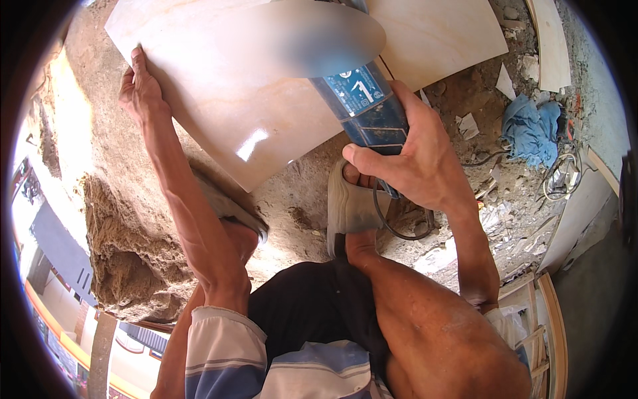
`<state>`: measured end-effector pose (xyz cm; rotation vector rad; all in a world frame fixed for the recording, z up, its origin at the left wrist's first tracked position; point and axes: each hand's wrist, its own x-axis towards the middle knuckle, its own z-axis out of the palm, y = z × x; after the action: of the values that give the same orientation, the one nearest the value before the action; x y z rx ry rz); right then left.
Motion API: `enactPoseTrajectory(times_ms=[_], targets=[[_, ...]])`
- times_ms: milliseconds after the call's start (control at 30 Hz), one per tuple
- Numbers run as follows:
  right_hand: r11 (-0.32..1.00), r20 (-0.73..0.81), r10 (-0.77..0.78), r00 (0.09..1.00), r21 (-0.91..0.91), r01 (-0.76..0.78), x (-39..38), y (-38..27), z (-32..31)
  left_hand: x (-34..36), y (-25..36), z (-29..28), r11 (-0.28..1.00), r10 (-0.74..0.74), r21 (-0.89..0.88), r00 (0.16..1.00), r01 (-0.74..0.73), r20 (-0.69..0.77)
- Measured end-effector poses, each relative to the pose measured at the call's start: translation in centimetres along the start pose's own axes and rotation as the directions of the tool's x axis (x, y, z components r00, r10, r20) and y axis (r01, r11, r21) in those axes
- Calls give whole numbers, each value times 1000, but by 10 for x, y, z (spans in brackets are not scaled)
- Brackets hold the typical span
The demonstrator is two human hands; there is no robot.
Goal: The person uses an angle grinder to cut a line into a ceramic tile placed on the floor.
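A large cream marbled tile (219, 86) lies in front of me on the ground, with a dark cut line showing close to the tool. My left hand (141, 93) grips the tile's left edge, thumb on top and fingers curled beneath. Over the tile, my right hand (419, 153) is wrapped round the rear body of a blue corded angle grinder (365, 110). A blurred patch hides the grinder's head and where it meets the tile. From its back end a black cord (405, 237) loops down beside my slippered right foot (359, 206).
Broken tile pieces (505, 81) and rubble litter the dirt at right, beside a crumpled blue cloth (531, 130) and a coiled cable (563, 176). A tile strip (550, 46) leans farther back. A wooden frame (548, 332) stands at lower right. Rough broken ground (129, 233) drops off at left.
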<state>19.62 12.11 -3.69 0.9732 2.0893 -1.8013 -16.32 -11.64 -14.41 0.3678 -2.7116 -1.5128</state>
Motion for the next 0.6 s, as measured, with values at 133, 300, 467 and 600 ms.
enactPoseTrajectory(times_ms=[133,300,467,600], targets=[[996,55,84,995,28,-85,-2,-10,-4,-2,3,-1,1000,2,9,1000,-2,-10],[993,50,98,994,57,-101,-7,-8,-4,5,-3,-2,1000,18,-10,1000,-18,2],[988,71,105,992,103,-112,-9,-3,-5,6,-3,2,1000,3,6,1000,-3,-9],[990,67,94,993,101,-100,-10,-2,-3,9,-6,-4,1000,0,12,1000,0,16]])
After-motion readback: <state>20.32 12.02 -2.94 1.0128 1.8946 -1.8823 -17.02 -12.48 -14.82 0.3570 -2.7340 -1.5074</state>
